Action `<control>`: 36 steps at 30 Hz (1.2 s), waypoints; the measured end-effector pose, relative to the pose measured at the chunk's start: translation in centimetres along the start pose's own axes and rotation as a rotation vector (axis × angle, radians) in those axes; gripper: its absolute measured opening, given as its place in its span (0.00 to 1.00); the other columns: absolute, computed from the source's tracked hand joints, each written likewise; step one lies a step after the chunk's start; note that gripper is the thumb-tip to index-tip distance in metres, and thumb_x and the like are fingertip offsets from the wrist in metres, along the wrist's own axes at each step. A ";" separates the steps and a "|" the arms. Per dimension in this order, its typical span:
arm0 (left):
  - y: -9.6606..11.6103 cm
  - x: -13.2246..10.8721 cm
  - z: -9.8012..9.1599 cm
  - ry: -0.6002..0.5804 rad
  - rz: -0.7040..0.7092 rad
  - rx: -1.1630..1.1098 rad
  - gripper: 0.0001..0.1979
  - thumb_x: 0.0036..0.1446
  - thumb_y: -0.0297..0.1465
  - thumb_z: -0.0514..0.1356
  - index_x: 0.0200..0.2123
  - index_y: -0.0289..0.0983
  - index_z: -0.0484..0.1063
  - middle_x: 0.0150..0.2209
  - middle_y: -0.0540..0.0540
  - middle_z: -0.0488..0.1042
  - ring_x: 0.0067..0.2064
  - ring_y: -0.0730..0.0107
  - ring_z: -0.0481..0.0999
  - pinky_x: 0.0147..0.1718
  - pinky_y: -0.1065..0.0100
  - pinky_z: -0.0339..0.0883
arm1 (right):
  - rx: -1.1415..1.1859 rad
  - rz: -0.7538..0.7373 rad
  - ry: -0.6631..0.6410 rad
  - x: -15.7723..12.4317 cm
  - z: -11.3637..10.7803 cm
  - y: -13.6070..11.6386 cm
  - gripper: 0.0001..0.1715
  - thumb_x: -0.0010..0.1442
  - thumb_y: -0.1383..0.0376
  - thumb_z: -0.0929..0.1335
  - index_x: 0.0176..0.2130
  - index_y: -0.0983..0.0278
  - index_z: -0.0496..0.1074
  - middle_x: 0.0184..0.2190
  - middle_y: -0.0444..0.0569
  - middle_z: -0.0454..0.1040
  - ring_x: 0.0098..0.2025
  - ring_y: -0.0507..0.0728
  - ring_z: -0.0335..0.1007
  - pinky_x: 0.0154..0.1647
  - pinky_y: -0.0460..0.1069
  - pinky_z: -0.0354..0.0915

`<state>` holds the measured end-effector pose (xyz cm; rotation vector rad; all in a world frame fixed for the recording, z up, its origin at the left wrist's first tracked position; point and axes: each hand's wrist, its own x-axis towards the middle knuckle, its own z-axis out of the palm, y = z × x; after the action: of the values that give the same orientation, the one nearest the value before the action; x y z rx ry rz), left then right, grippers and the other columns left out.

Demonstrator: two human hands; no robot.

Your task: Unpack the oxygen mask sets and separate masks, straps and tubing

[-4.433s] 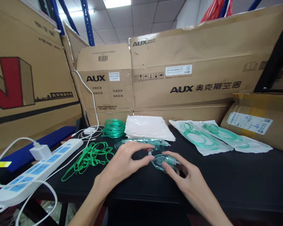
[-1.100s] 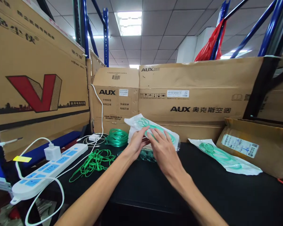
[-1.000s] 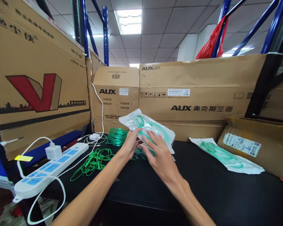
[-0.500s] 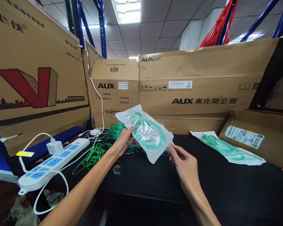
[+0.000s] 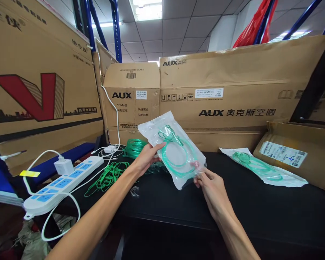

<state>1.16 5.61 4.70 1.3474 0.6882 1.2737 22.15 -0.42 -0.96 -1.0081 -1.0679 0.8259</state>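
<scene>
A clear and white plastic bag [image 5: 154,126] with a coiled green tube or cord inside is held up, tilted, over the black table. My left hand [image 5: 148,157] pinches its left edge, thumb on the front face. At the lower right corner my right hand [image 5: 209,180] grips the bag, its fingertips partly behind the plastic. Behind the left hand lie green coils [image 5: 134,148], and a loose bundle of green cords [image 5: 111,176] is beside the left forearm. A few small clear curved pieces [image 5: 134,191] rest on the table near that forearm.
A second bag with a green coil [image 5: 262,168] lies to the right, against a labelled cardboard box [image 5: 300,144]. On the left is a white power strip [image 5: 62,186] with a charger and looping white cable. Large cardboard panels [image 5: 233,79] wall the table's back and left.
The bag has been raised slightly and turned to face me more, so the green coil inside shows more clearly. Both hands keep hold of it. The camera view has shifted a little.
</scene>
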 end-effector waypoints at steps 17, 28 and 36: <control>0.4 1.6 -2.4 0.268 0.047 0.194 0.19 0.51 0.45 0.68 0.32 0.33 0.78 0.27 0.48 0.75 0.28 0.70 0.70 0.22 0.73 0.60 | 0.158 0.056 -0.058 0.2 -1.1 -2.4 0.24 0.52 0.50 0.77 0.25 0.67 0.72 0.20 0.40 0.66 0.15 0.43 0.49 0.14 0.43 0.47; -0.4 5.1 -6.7 0.557 0.068 0.309 0.12 0.67 0.36 0.59 0.46 0.33 0.72 0.40 0.46 0.76 0.35 0.70 0.77 0.34 0.66 0.74 | 0.372 -0.249 0.458 1.2 -5.7 -7.4 0.19 0.53 0.57 0.75 0.24 0.63 0.67 0.18 0.37 0.64 0.12 0.43 0.49 0.08 0.40 0.46; -1.9 5.6 -6.8 0.476 0.083 0.815 0.19 0.61 0.37 0.64 0.53 0.34 0.72 0.50 0.37 0.76 0.54 0.50 0.75 0.54 0.50 0.67 | 0.365 -0.388 0.501 -1.5 -5.1 -9.7 0.15 0.57 0.61 0.73 0.23 0.62 0.69 0.23 0.42 0.63 0.17 0.46 0.53 0.06 0.40 0.46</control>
<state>-3.23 13.28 3.28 1.7278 1.6214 1.4629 27.23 -6.24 6.91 -0.6197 -0.6194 0.3961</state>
